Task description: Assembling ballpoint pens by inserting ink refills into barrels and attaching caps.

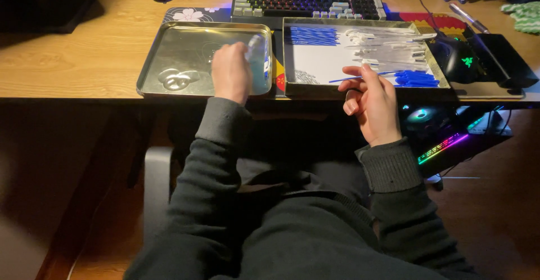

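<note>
Head view: left hand [230,72] grips a small clear plastic piece [256,46] over the shiny metal tray [169,43]; right hand [372,102] pinches a thin blue stick [360,77] above the flat parts box [304,91]. Loose sticks there could easily scatter if bumped.

left hand [230,73] item blurred, perhaps clear plastic

The person wears a dark grey long-sleeved sweater, its knit soft and creased along both arms; each sleeve ends in a ribbed cuff at the wrist; the left hand [230,73] and right hand [372,102] are bare, without rings or gloves.
</note>
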